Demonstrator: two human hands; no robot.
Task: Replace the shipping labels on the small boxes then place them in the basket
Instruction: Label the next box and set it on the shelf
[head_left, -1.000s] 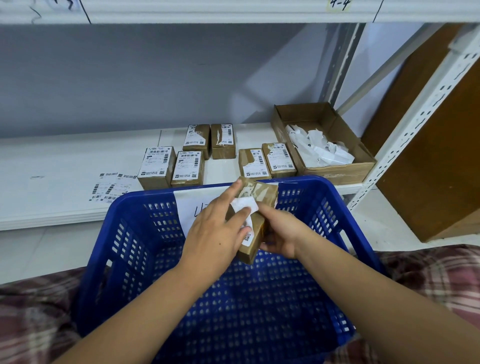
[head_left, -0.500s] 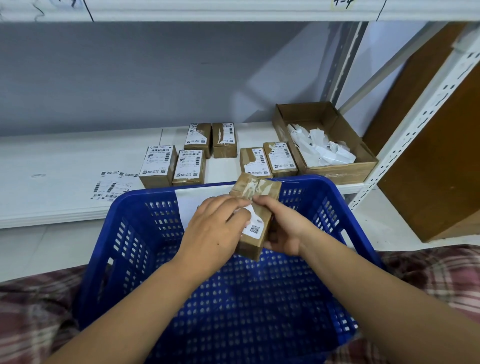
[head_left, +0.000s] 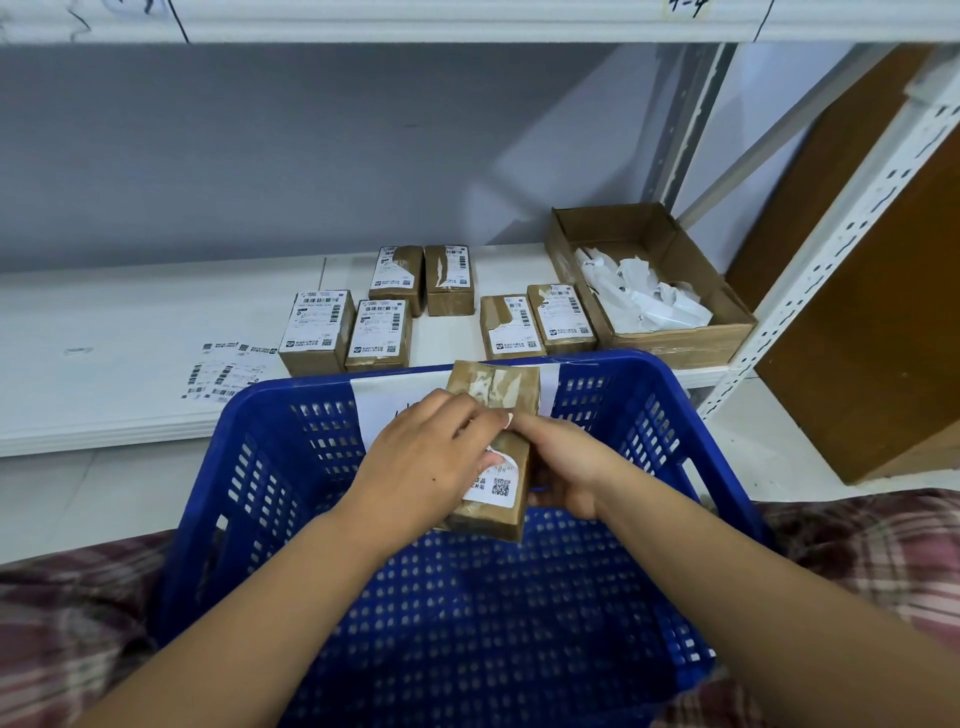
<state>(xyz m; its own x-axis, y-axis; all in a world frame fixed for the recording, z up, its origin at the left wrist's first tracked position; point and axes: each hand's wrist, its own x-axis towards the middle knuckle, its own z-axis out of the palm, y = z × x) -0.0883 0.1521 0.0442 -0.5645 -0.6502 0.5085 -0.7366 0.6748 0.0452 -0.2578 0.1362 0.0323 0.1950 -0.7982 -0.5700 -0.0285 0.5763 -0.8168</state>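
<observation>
Box (head_left: 493, 387) is held in the air over the basket (head_left: 649, 395), above its far half and not touching it. It's tilted, long axis running away from the person, taped far end just over the far rim.

Left hand (head_left: 426, 462) lies over the box's top face from the left, fingers curled, fingertips at the curled-up upper edge of the label (head_left: 496, 483). Looks like a pinch on that edge. The lower part of the label, with the QR code, is stuck flat.

Right hand (head_left: 566, 467) grips the box from the right, thumb across the top near the left fingertips, remaining fingers wrapped under, out of view.

So the box sits between both hands, left on top, right at the side and below.

On the shelf (head_left: 104, 364) behind the basket: six labelled boxes (head_left: 317, 332), label sheets (head_left: 228, 369) to their left, open carton (head_left: 675, 343) of crumpled labels to the right.
</observation>
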